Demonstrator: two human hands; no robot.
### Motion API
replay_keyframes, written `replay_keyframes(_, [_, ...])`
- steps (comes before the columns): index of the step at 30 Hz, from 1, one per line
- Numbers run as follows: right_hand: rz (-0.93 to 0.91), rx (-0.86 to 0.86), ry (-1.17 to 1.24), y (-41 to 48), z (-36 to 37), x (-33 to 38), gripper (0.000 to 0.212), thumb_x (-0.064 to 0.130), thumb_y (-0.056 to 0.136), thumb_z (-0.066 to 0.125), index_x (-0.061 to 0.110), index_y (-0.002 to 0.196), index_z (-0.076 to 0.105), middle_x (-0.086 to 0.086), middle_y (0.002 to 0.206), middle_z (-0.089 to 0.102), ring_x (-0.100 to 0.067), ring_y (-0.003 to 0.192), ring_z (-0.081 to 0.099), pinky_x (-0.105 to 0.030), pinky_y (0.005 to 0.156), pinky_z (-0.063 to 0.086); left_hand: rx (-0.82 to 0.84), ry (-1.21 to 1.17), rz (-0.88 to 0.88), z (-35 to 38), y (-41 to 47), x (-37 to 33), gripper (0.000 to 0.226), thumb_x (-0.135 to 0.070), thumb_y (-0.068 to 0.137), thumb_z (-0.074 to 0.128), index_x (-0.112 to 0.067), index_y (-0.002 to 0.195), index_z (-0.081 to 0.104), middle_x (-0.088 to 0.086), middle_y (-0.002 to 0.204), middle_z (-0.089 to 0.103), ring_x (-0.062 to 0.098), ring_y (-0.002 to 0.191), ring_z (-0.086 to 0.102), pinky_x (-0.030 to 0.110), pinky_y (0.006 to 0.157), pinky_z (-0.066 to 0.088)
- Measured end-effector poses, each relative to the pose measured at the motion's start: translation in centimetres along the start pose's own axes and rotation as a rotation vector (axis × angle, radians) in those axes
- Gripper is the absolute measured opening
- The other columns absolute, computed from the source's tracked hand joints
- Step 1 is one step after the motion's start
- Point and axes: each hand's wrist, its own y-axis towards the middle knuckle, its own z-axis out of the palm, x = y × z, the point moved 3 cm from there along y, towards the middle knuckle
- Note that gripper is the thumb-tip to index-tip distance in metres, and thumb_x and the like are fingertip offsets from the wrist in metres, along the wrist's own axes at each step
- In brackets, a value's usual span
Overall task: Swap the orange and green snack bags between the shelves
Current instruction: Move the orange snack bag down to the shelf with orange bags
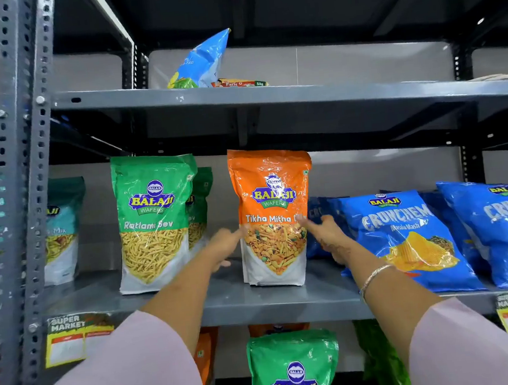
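Note:
An orange Tikha Mitha Mix bag [273, 215] stands upright on the middle shelf [288, 300]. My left hand [225, 246] is at its left edge and my right hand [328, 236] at its right edge. Both have fingers spread, with the fingertips touching the bag's sides. To the left stands a green Ratlami Sev bag [153, 220] with a second green bag [201, 209] behind it. On the shelf below stands another green bag [294, 371], with orange packaging [205, 357] partly hidden by my left arm.
Blue Crunchem bags [406, 236] lean close on the right of the middle shelf. Teal mix bags [62, 229] stand at the left behind a grey perforated post [19, 184]. A blue bag [203, 60] sits on the top shelf. Yellow price tags [77, 338] hang on the shelf edge.

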Motion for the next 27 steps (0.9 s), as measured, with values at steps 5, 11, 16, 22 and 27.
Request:
replay_keyframes(5, [0.043, 0.135, 0.043, 0.6, 1.6, -1.6, 0.102, 0.023, 0.074, 0.074, 0.001, 0.145, 0.005, -0.018, 0.15, 0.03, -0.032, 0.137, 0.034, -0.042, 0.109, 0.033, 0.092, -0.083, 0.006, 1.7, 0.7, 0.7, 0.084, -0.043, 0.075, 0.069, -0.009, 0.141, 0.03, 0.012, 0.149, 0.037, 0.032, 0.135, 0.037, 0.051, 0.106, 0.035])
replay_keyframes(11, [-0.053, 0.177, 0.138, 1.3, 3.2, -2.5, 0.062, 0.004, 0.065, 0.08, -0.002, 0.121, 0.054, -0.016, 0.12, 0.063, -0.031, 0.111, 0.06, -0.034, 0.085, 0.053, 0.043, -0.121, 0.092, 2.7, 0.8, 0.6, 0.053, -0.014, 0.076, 0.072, -0.005, 0.124, 0.052, 0.015, 0.13, 0.059, 0.03, 0.123, 0.053, 0.037, 0.092, 0.043])
replay_keyframes(16, [-0.073, 0.097, 0.132, 0.6, 3.0, -2.2, 0.066, 0.01, 0.057, 0.085, 0.002, 0.116, 0.057, -0.017, 0.119, 0.065, -0.033, 0.109, 0.062, -0.049, 0.097, 0.049, -0.021, -0.13, 0.095, 2.2, 0.7, 0.9, 0.049, -0.017, 0.069, 0.079, -0.011, 0.112, 0.055, 0.015, 0.124, 0.063, 0.03, 0.111, 0.059, 0.041, 0.088, 0.047])
replay_keyframes(22, [-0.147, 0.031, 0.109, -0.8, 1.5, -1.0, 0.071, 0.015, 0.056, 0.086, 0.006, 0.119, 0.055, -0.012, 0.119, 0.065, -0.029, 0.107, 0.062, -0.043, 0.093, 0.051, -0.044, -0.117, 0.143, 1.8, -1.0, -1.2, 0.056, -0.017, 0.063, 0.083, -0.005, 0.111, 0.057, 0.016, 0.118, 0.066, 0.033, 0.107, 0.062, 0.04, 0.085, 0.051])
replay_keyframes(27, [-0.191, -0.007, 0.083, -3.6, -0.9, 1.2, 0.072, 0.015, 0.056, 0.086, 0.007, 0.12, 0.053, -0.011, 0.119, 0.064, -0.028, 0.106, 0.062, -0.039, 0.09, 0.052, -0.066, -0.093, 0.201, 2.2, -3.6, -3.2, 0.052, -0.022, 0.059, 0.085, -0.009, 0.102, 0.059, 0.015, 0.113, 0.069, 0.031, 0.102, 0.065, 0.047, 0.087, 0.055])
